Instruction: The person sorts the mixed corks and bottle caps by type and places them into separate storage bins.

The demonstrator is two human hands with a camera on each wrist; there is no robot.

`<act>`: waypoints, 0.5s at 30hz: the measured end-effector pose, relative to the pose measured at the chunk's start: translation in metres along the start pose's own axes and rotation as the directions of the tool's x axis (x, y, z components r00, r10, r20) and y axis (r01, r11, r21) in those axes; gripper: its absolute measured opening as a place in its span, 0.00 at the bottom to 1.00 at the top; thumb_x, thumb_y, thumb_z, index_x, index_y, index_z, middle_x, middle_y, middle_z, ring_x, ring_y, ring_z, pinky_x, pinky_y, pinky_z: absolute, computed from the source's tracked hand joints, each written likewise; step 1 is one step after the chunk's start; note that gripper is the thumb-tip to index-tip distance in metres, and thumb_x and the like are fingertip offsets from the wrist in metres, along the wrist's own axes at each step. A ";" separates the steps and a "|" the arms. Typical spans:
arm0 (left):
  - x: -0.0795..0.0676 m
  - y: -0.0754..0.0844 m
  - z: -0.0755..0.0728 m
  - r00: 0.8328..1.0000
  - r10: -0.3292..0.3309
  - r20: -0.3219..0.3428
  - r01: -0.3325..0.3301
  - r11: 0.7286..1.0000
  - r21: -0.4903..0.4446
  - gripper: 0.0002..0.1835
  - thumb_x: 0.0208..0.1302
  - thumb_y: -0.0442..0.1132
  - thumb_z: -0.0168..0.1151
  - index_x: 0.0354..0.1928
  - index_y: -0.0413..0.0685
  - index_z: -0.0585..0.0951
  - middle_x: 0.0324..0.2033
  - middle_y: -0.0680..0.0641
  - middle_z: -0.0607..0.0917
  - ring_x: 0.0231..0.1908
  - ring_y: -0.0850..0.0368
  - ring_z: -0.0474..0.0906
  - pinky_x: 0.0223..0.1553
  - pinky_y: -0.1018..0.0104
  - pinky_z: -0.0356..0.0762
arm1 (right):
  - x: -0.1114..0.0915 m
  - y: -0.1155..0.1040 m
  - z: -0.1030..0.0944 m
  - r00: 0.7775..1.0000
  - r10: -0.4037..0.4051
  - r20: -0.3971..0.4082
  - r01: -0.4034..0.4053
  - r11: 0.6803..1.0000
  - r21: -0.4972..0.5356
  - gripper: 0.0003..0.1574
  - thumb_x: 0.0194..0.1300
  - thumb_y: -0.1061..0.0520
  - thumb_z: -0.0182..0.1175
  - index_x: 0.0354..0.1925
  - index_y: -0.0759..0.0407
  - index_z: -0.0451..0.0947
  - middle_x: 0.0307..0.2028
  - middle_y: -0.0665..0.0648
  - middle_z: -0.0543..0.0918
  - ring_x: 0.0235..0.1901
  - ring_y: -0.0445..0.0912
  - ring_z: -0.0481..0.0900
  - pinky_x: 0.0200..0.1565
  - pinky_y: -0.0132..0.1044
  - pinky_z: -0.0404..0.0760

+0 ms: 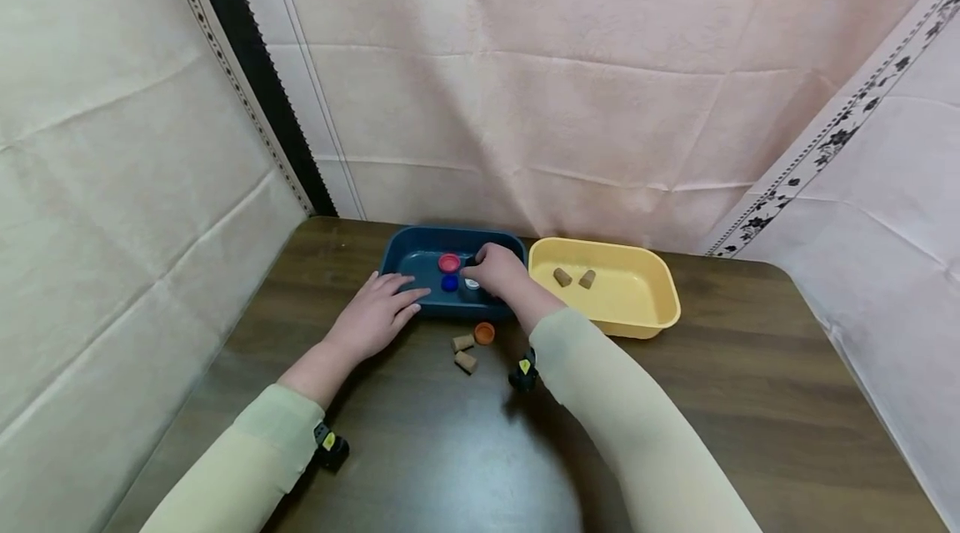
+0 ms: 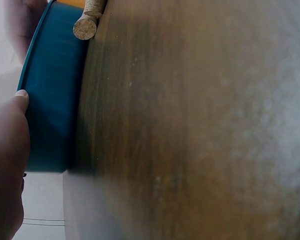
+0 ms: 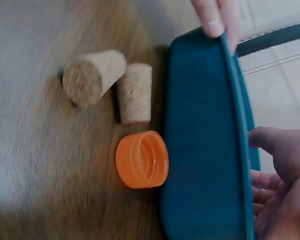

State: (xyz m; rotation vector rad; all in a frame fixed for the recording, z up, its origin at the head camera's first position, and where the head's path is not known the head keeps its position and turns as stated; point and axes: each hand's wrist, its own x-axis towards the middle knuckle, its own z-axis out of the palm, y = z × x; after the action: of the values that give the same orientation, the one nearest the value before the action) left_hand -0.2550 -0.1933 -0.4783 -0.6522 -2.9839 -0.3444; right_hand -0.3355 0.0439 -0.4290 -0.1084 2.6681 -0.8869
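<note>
Blue tray [image 1: 457,309] has both hands at it. Left hand [image 1: 375,318]: fingers straightish and spread, not gripping; one tip touches the tray's near rim in left wrist view, others reach over the left end. Right hand [image 1: 498,270]: fingers bent down into the tray's right half, back of hand up; tips partly hidden, can't tell if gripping anything. White cap [image 1: 472,284] just beside its fingers; a dark patch there too small to identify.

Inside the tray, between the hands: red cap [image 1: 448,263] farther back, blue cap [image 1: 450,284] nearer. Just in front of the tray: orange cap [image 3: 142,160], hollow side up, near two corks [image 3: 135,94] lying on their sides, close together.

Arms: both come in from below, left angled up and right, right angled up and left. Pale sleeves [image 1: 637,399], black wrist camera on each: left unit [image 1: 330,447], right unit [image 1: 522,372].

Right of the blue tray, yellow tray [image 1: 630,283], with two more corks [image 1: 587,279] inside. All on brown wood-look surface [image 1: 450,450]; light cloth [image 1: 600,116] hung behind.
</note>
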 end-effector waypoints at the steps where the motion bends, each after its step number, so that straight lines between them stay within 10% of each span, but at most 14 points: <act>1: 0.000 0.000 0.000 1.000 0.003 -0.003 -0.003 1.000 -0.006 0.23 0.76 0.56 0.48 0.69 0.66 0.73 0.69 0.47 0.70 0.71 0.45 0.59 0.73 0.41 0.43 | -0.003 0.000 -0.001 1.000 0.005 -0.005 -0.005 1.000 0.023 0.28 0.66 0.41 0.65 0.55 0.54 0.74 0.40 0.55 0.80 0.34 0.50 0.80 0.37 0.39 0.82; 15: 0.000 0.002 0.003 1.000 0.011 -0.011 -0.011 1.000 -0.016 0.23 0.74 0.53 0.54 0.68 0.64 0.74 0.68 0.44 0.71 0.70 0.43 0.60 0.73 0.39 0.43 | -0.056 0.019 -0.011 0.989 -0.053 -0.140 0.093 0.950 0.298 0.27 0.66 0.42 0.65 0.56 0.54 0.75 0.34 0.57 0.79 0.29 0.50 0.79 0.32 0.36 0.81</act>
State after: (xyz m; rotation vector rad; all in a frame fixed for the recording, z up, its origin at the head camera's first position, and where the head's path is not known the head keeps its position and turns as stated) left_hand -0.2546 -0.1910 -0.4810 -0.6653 -2.9690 -0.3697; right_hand -0.2853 0.0753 -0.4167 -0.0798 2.6197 -1.3605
